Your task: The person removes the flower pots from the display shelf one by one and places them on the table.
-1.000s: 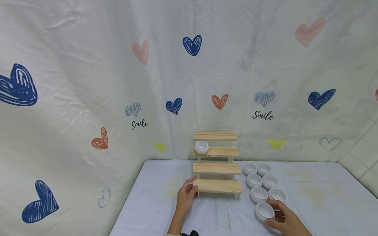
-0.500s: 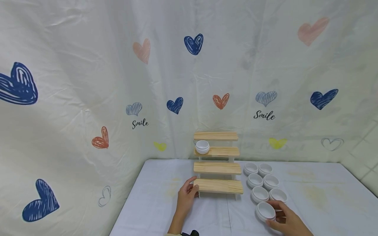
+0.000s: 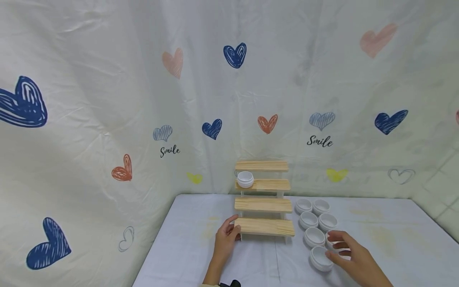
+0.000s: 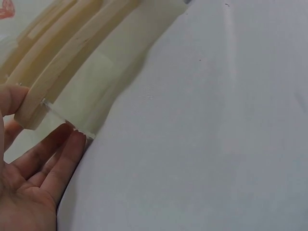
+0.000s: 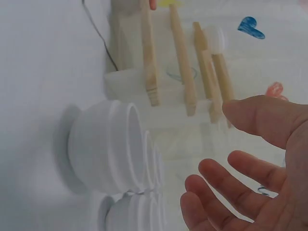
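A tiered wooden stand (image 3: pixel 267 226) with pale planks stands at mid-table. My left hand (image 3: pixel 225 238) grips the left end of its lowest plank. In the left wrist view, the thumb lies at the plank's end (image 4: pixel 33 108) and fingertips touch the clear leg (image 4: pixel 60 115). One small white bowl (image 3: pixel 245 179) sits at the left of the second plank from the top. Several more white bowls stand upright in two columns right of the stand. Over the nearest bowl (image 3: pixel 320 259) hovers my right hand (image 3: pixel 353 257), fingers spread and apart from it in the right wrist view, holding nothing.
A white cloth (image 3: pixel 190 247) covers the table. Behind it hangs a pale curtain (image 3: pixel 279 79) printed with hearts. A black object (image 3: pixel 234 283) shows at the bottom edge, by the left sleeve. Pale tiles (image 3: pixel 444 199) are at the far right.
My right hand has let go of the nearest bowl and shifted slightly up and to the right, its fingers spreading. That bowl stays in place. The left hand keeps its grip on the stand.
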Demonstrator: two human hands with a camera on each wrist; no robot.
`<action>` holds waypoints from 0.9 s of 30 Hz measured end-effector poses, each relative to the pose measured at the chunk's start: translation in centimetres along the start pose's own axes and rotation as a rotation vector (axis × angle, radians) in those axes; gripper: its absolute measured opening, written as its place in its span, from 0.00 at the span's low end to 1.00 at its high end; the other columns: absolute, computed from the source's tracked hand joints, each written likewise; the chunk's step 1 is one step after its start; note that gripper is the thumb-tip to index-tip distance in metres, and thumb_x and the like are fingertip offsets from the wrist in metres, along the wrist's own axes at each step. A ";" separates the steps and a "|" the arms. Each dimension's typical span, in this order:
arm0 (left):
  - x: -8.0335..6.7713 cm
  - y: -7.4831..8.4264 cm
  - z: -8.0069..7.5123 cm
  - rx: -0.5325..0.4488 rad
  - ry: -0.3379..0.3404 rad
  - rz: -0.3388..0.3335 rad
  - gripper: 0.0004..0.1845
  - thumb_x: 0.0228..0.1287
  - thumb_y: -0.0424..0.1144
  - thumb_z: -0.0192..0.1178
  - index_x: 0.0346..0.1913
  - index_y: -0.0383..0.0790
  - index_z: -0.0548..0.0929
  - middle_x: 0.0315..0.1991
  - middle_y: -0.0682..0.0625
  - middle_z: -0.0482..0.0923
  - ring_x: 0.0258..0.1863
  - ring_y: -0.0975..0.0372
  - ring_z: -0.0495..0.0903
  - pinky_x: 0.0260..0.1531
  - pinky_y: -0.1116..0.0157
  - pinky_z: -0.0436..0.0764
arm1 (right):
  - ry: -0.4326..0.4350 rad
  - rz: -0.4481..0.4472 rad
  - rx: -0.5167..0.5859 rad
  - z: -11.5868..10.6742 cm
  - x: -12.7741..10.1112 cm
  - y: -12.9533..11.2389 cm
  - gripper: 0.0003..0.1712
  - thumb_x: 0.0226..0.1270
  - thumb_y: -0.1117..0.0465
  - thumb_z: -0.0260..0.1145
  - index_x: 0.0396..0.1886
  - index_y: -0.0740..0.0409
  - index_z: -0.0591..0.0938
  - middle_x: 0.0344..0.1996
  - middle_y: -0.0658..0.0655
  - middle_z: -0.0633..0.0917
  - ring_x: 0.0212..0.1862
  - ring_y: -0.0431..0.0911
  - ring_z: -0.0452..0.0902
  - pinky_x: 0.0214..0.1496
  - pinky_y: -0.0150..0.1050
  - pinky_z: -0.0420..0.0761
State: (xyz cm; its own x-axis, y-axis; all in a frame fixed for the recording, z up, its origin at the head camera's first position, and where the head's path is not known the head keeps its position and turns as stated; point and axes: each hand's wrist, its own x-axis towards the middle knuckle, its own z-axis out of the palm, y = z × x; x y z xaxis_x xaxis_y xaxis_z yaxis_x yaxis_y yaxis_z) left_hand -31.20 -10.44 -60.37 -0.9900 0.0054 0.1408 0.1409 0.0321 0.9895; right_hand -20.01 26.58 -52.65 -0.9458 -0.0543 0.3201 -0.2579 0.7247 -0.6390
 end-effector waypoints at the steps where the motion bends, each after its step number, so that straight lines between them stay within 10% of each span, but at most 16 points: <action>1: 0.0 0.0 0.0 -0.001 0.000 0.001 0.22 0.71 0.40 0.64 0.66 0.47 0.80 0.45 0.43 0.87 0.38 0.65 0.86 0.39 0.68 0.87 | -0.005 0.003 0.005 -0.2 0.3 -0.5 0.27 0.63 0.57 0.76 0.59 0.58 0.77 0.50 0.55 0.84 0.43 0.28 0.77 0.43 0.33 0.85; 12: -0.1 0.3 0.0 -0.017 0.012 -0.005 0.22 0.71 0.36 0.63 0.66 0.44 0.79 0.45 0.42 0.87 0.38 0.64 0.86 0.41 0.59 0.89 | 0.025 -0.140 0.168 -0.8 4.5 -5.7 0.20 0.70 0.60 0.70 0.58 0.54 0.78 0.49 0.51 0.84 0.48 0.28 0.78 0.47 0.29 0.83; 27: -0.2 0.9 -0.3 -0.034 -0.038 -0.027 0.23 0.72 0.37 0.62 0.68 0.43 0.77 0.46 0.41 0.87 0.40 0.62 0.86 0.42 0.58 0.89 | -0.071 -0.049 0.402 0.4 10.3 -11.2 0.25 0.74 0.55 0.67 0.65 0.58 0.74 0.57 0.60 0.82 0.53 0.37 0.79 0.50 0.30 0.82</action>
State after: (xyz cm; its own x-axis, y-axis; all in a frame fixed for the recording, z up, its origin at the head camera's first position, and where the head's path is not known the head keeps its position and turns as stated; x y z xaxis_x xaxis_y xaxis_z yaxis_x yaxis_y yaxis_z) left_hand -30.90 -10.67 -59.54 -0.9926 0.0434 0.1131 0.1131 -0.0009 0.9936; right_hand -26.94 17.69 -42.48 -0.9381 -0.1395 0.3170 -0.3463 0.3947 -0.8510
